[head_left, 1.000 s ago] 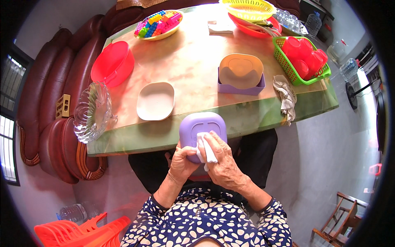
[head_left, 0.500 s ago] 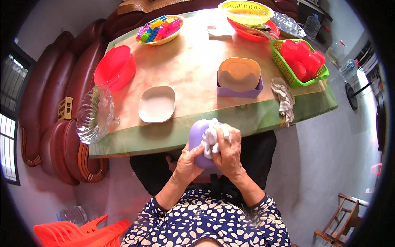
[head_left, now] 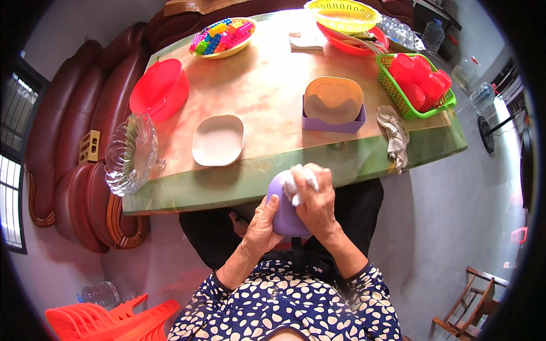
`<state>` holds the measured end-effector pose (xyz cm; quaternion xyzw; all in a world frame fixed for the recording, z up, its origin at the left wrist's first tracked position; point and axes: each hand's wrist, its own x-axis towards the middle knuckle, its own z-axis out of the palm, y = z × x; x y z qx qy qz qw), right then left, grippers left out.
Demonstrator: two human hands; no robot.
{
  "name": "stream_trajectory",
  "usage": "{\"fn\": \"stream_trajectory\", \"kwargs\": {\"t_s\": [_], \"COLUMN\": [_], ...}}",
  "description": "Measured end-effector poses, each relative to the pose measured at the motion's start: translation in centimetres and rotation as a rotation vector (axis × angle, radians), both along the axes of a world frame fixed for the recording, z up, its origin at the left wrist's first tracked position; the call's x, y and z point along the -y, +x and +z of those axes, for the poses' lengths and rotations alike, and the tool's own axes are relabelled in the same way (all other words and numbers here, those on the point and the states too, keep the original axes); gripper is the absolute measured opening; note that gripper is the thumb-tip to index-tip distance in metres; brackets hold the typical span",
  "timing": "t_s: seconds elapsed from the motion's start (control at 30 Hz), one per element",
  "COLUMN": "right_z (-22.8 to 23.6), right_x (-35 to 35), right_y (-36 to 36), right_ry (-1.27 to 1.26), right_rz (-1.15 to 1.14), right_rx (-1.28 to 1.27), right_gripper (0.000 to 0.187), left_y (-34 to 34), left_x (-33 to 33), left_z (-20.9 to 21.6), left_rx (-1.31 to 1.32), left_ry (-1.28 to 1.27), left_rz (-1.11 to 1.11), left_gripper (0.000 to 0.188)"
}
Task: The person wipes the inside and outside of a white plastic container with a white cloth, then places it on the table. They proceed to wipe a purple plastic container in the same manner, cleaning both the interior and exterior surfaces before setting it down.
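Note:
Just in front of the table's near edge, over my lap, I hold a purple plastic box (head_left: 289, 220) with rounded corners. My left hand (head_left: 261, 227) is wrapped round its left side, thumb on top. A bunched white cloth (head_left: 298, 184) is gripped in my right hand (head_left: 317, 204) and pressed on the box's upper part. Ahead on the table sits a white rounded dish (head_left: 218, 141). Right of it, an orange-tan tray or lid (head_left: 333, 94) stands tilted in a purple rectangular box (head_left: 333, 124).
On the marbled table (head_left: 187, 190) stand a red basin (head_left: 161, 88), a clear glass bowl (head_left: 133, 156), a basket of colourful blocks (head_left: 223, 40), a green basket (head_left: 401, 102) with red cups, a striped cloth (head_left: 392, 136) and a yellow colander (head_left: 344, 17). Red plastic chairs (head_left: 114, 321) are at lower left.
My right hand and the white cloth have moved slightly up and right, baring more of the purple box's face. The box has shifted a little to the right with my left hand.

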<state>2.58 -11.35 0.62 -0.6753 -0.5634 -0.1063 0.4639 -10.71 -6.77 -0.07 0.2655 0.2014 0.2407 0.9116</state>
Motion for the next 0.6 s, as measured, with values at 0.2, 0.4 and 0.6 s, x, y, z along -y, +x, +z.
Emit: {"fn": "stream_trajectory", "kwargs": {"t_s": [0.2,0.4,0.6], "right_z": [0.3,0.6,1.3], "right_x": [-0.7,0.2,-1.9], "right_y": [-0.1,-2.5,-0.3], "right_ry": [-0.019,-0.067,-0.096], "right_rz": [0.095,0.318,0.163], "right_rx": [-0.065,0.095,0.055], "right_gripper": [0.04,0.034,0.038], "left_y": [-0.4,-1.4,0.2], "left_x": [-0.7,-0.8,-0.3], "left_z": [-0.7,-2.7,-0.8], "left_rx": [0.049,0.059,0.026], "left_ry": [-0.047,-0.112,-0.047], "left_rz": [-0.005,-0.054,0.04], "left_gripper": [0.054,0.073,0.07]}}
